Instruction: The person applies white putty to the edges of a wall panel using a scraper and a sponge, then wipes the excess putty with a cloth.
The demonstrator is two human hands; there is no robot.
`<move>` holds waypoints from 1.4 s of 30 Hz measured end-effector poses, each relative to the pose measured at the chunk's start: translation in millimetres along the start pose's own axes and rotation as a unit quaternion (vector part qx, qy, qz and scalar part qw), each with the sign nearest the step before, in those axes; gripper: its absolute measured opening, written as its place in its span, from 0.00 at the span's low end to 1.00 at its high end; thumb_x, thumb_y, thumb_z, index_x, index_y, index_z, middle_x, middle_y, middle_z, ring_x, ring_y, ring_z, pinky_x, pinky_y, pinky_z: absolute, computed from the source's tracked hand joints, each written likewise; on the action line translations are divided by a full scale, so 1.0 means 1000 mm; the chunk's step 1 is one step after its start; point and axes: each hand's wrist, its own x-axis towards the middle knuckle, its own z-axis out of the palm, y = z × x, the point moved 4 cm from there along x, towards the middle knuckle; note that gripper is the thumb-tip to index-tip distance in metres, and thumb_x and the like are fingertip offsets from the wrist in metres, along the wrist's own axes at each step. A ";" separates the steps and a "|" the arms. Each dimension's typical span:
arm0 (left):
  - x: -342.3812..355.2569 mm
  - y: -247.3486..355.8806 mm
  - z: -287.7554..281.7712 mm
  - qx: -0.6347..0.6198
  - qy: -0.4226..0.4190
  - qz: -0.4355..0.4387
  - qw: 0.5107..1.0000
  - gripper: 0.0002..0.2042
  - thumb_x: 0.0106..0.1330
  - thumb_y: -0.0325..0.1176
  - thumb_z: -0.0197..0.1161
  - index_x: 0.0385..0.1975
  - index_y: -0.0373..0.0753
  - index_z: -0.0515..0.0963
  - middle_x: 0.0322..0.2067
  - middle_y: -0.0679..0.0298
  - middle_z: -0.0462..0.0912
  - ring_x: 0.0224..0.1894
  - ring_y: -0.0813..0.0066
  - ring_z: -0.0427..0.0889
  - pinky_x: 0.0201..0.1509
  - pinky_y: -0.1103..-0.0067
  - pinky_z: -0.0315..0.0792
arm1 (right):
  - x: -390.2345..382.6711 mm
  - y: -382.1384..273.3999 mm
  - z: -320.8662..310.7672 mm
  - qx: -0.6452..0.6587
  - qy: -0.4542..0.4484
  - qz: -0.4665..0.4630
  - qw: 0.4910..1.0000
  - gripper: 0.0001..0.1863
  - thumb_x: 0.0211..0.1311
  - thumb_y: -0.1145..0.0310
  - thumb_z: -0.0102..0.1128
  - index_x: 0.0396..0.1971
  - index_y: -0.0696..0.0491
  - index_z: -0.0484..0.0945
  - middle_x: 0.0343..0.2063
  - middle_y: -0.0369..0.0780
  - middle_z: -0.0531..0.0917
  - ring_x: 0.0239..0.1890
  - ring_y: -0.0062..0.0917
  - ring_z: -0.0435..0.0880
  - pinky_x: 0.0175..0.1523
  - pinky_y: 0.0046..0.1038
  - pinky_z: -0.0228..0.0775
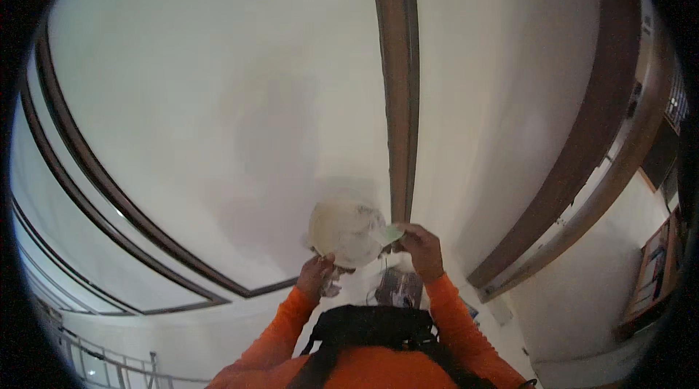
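Note:
In front of my chest, my left hand (318, 275) grips the near left rim of a round, pale bowl (342, 232). Whitish paste is smeared over the inside of this bowl. A thin, pale green scraper (392, 234) is pinched between the fingers of my right hand (422, 249), its edge at the bowl's right side. Whether the scraper touches the paste I cannot tell. My left fingers look smeared with something white. Orange sleeves cover both forearms.
A large white panelled surface (182, 98) spreads ahead, crossed by a dark brown beam (399, 83). A wide brown beam (575, 163) curves along the right. Metal railings (120, 367) stand low at the left. A wooden frame (652, 272) is at the far right.

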 end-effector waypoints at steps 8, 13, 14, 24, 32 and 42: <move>0.018 0.036 0.013 0.089 0.045 0.049 0.994 0.22 0.59 0.38 0.64 0.49 0.31 0.71 0.37 0.60 0.79 0.30 0.80 0.76 0.30 0.83 0.74 | 0.042 -0.022 -0.014 -0.057 0.018 -0.053 0.997 0.15 0.61 0.72 0.58 0.47 0.59 0.75 0.34 0.41 0.81 0.33 0.21 0.81 0.36 0.24 0.76; 0.010 0.047 0.024 0.082 0.025 0.121 0.989 0.23 0.57 0.36 0.66 0.49 0.30 0.71 0.40 0.59 0.79 0.36 0.79 0.77 0.42 0.82 0.72 | 0.039 -0.047 -0.004 -0.039 0.038 -0.069 0.996 0.16 0.61 0.74 0.58 0.49 0.59 0.71 0.35 0.40 0.80 0.33 0.21 0.80 0.35 0.23 0.76; 0.007 0.049 0.025 0.084 0.029 0.125 0.988 0.24 0.57 0.36 0.66 0.50 0.29 0.71 0.40 0.59 0.79 0.38 0.77 0.77 0.44 0.81 0.72 | 0.038 -0.047 -0.003 -0.033 0.032 -0.060 0.997 0.16 0.61 0.75 0.57 0.49 0.57 0.70 0.36 0.40 0.80 0.34 0.20 0.79 0.35 0.23 0.76; -0.010 0.071 0.048 0.081 0.000 0.192 0.978 0.28 0.54 0.35 0.70 0.53 0.29 0.68 0.46 0.57 0.77 0.46 0.73 0.76 0.51 0.79 0.70 | 0.034 -0.044 -0.015 0.001 0.073 -0.030 0.997 0.11 0.62 0.72 0.57 0.42 0.58 0.71 0.30 0.37 0.79 0.28 0.16 0.77 0.32 0.20 0.73; -0.017 0.080 0.061 0.116 0.002 0.242 0.963 0.30 0.53 0.35 0.71 0.53 0.28 0.67 0.46 0.56 0.77 0.46 0.72 0.77 0.52 0.77 0.70 | 0.035 -0.059 -0.011 -0.086 0.045 -0.056 0.994 0.10 0.63 0.71 0.57 0.42 0.57 0.75 0.27 0.33 0.79 0.26 0.12 0.72 0.32 0.16 0.67; -0.024 0.083 0.066 0.165 0.017 0.279 0.946 0.27 0.54 0.36 0.70 0.50 0.29 0.68 0.45 0.55 0.78 0.47 0.71 0.76 0.54 0.75 0.69 | 0.053 -0.096 0.023 -0.490 0.056 -0.345 0.799 0.10 0.57 0.75 0.57 0.39 0.52 0.81 0.36 0.41 0.84 0.37 0.30 0.80 0.43 0.31 0.72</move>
